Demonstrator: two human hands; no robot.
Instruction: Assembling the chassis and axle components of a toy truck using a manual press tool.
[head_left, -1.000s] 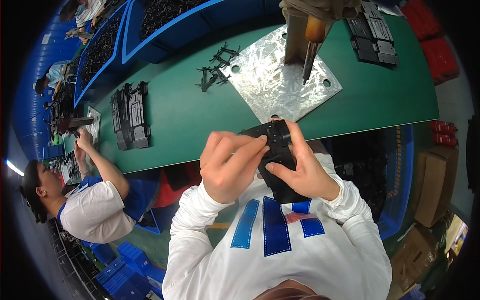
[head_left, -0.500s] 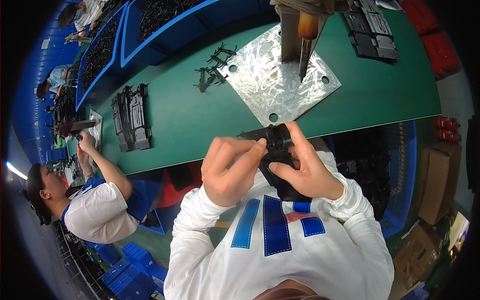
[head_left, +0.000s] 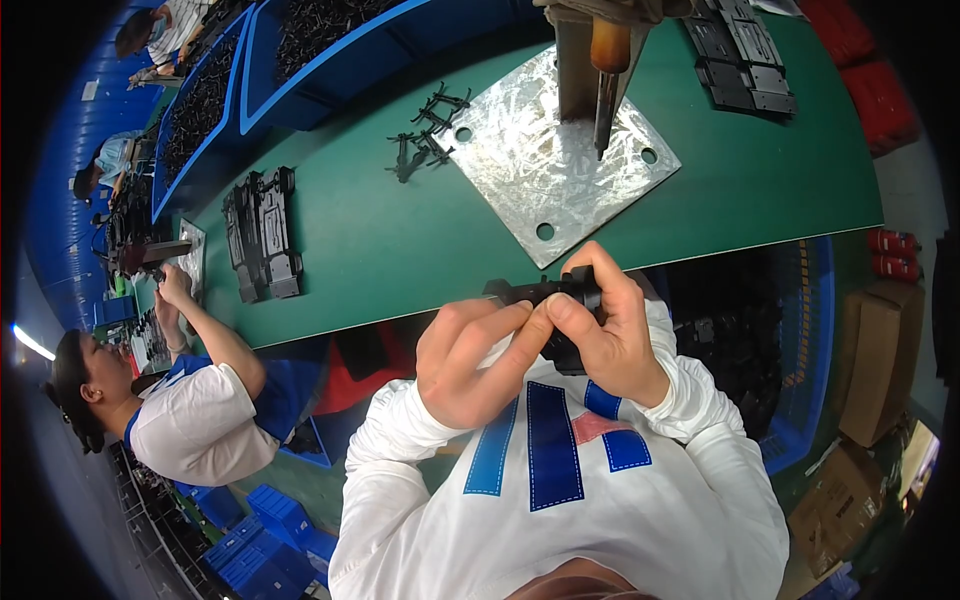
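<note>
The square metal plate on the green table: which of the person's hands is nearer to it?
Right. The right hand sits just below the metal plate's near corner, gripping the black plastic part. The left hand is lower and further left.

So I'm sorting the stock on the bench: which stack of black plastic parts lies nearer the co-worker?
The stack of black parts on the green table's left, close to the co-worker's hands. The other stack sits at the far right, beyond the metal plate.

Both white-sleeved forearms bend inward at chest height, left hand (head_left: 470, 360) and right hand (head_left: 610, 325) curled, fingertips meeting.
</note>
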